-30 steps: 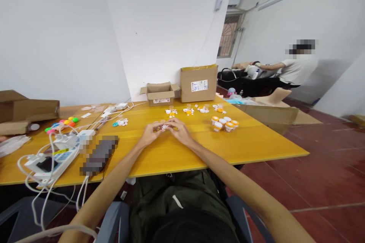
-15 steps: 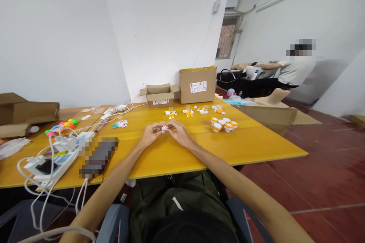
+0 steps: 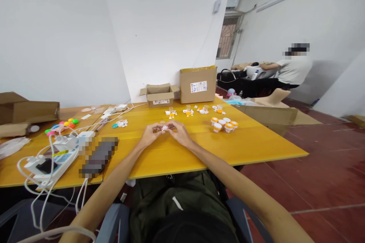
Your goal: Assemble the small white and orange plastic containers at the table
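Bare forearms, sleeveless; dark olive trousers.

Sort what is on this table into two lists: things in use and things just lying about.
In use: left hand, right hand, small white pieces pinched between them.
Lying about: orange-lidded jars, power strip, coloured caps, small box, big box.

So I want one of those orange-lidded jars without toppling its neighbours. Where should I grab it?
Take the nearest orange-lidded jar by its round lid rim, from above. The jars stand upright and clustered close together, so a side grip would likely bump the others; the tops are clear.
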Demonstrator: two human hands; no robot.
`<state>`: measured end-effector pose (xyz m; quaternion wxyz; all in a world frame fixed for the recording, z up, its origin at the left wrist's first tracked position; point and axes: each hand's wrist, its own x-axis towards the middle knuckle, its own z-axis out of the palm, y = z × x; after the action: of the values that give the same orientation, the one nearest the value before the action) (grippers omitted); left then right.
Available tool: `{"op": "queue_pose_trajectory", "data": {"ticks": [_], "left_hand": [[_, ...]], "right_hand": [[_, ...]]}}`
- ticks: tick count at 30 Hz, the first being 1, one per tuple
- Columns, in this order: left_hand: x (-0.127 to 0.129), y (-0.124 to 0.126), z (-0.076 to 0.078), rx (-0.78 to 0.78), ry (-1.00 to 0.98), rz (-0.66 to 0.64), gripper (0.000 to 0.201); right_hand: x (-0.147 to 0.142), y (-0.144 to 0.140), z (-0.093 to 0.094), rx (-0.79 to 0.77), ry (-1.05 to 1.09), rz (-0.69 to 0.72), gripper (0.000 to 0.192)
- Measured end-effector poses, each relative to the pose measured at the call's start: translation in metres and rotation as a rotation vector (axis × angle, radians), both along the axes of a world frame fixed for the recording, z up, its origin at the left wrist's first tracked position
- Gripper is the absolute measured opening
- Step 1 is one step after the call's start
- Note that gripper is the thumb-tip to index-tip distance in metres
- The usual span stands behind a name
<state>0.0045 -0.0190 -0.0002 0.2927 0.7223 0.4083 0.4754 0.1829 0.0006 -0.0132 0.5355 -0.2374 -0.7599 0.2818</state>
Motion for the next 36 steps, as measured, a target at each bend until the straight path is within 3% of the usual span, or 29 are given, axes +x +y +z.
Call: {"op": "queue_pose_trajectory", "data": {"ticks": [36], "left_hand": [[0.0046,-0.0022,0.0025,-0.136,-0.102,-0.059,0.034]], "right_hand": [[-0.0019,-0.0021,-0.001,0.052,-0.038,-0.035,0.008]]}}
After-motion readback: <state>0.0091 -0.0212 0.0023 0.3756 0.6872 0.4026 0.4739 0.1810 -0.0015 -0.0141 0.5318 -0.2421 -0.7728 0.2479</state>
